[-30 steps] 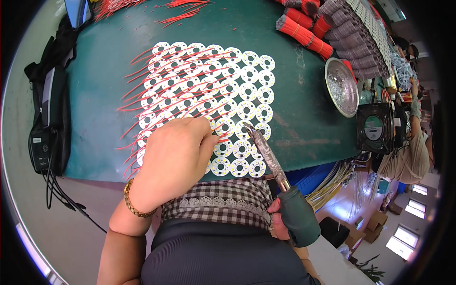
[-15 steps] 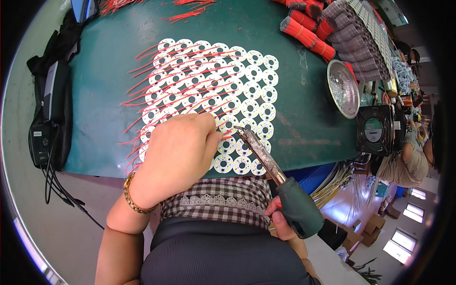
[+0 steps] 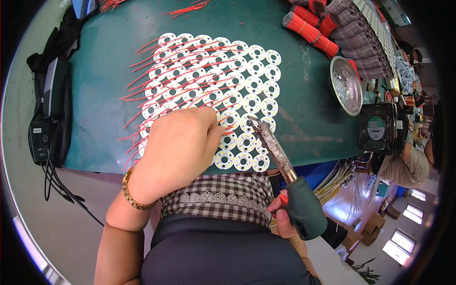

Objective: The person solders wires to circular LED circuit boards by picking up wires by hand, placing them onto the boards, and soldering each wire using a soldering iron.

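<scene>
Rows of white ring-shaped LED circuit boards [image 3: 253, 85] lie edge to edge on the green table, and thin red wires [image 3: 142, 81] trail leftward across many of them. My left hand [image 3: 183, 142], closed in a pinch over the near part of the boards, has short red wire ends poking out past its fingertips. Its palm side and the boards under it are hidden. In my right hand [image 3: 283, 219], at the table's near edge, is a soldering iron [image 3: 306, 206] with a dark green handle. The iron's tip points at the boards just right of the left fingertips.
A metal bowl [image 3: 345, 85] stands right of the boards, with a small black fan [image 3: 376, 128] nearby. Bundles of red wire [image 3: 311, 34] are stacked at the far right. A black device with cables [image 3: 47, 123] is at the left. A co-worker [image 3: 403, 164] sits farther right.
The soldering iron has shifted a little to the right, its tip moving away from the left fingertips. My left hand keeps its pinch, nearly still.
</scene>
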A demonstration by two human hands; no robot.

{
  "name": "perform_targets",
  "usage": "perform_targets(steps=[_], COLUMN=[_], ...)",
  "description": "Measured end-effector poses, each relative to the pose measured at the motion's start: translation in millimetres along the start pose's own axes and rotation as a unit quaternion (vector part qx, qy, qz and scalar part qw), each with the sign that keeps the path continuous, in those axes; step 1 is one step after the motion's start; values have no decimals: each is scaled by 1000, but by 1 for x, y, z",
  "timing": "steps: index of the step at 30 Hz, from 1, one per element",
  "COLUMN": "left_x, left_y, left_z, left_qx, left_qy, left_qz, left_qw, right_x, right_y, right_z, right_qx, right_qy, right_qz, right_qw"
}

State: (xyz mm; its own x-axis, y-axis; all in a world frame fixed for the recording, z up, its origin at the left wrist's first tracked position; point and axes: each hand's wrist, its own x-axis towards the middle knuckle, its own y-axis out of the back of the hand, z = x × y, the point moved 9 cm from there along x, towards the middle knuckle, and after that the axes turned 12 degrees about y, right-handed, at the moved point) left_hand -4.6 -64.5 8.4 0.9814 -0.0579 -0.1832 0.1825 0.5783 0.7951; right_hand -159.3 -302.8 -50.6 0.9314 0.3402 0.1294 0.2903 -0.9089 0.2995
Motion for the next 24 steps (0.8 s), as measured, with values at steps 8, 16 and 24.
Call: perform_targets(steps=[8, 16, 24], left_x=[-5, -39, -37], left_y=[2, 15, -7], left_z=[-2, -11, -5], left_qx=[3, -231, -64], left_qy=[-5, 55, 1], left_qz=[12, 27, 90], left_qw=[1000, 971, 994], right_x=[17, 10, 22], right_y=[9, 5, 7], right_z=[-7, 6, -12], right_qx=[37, -46, -4], right_qy=[-77, -59, -41], right_qz=[150, 79, 50], right_qw=[985, 994, 998])
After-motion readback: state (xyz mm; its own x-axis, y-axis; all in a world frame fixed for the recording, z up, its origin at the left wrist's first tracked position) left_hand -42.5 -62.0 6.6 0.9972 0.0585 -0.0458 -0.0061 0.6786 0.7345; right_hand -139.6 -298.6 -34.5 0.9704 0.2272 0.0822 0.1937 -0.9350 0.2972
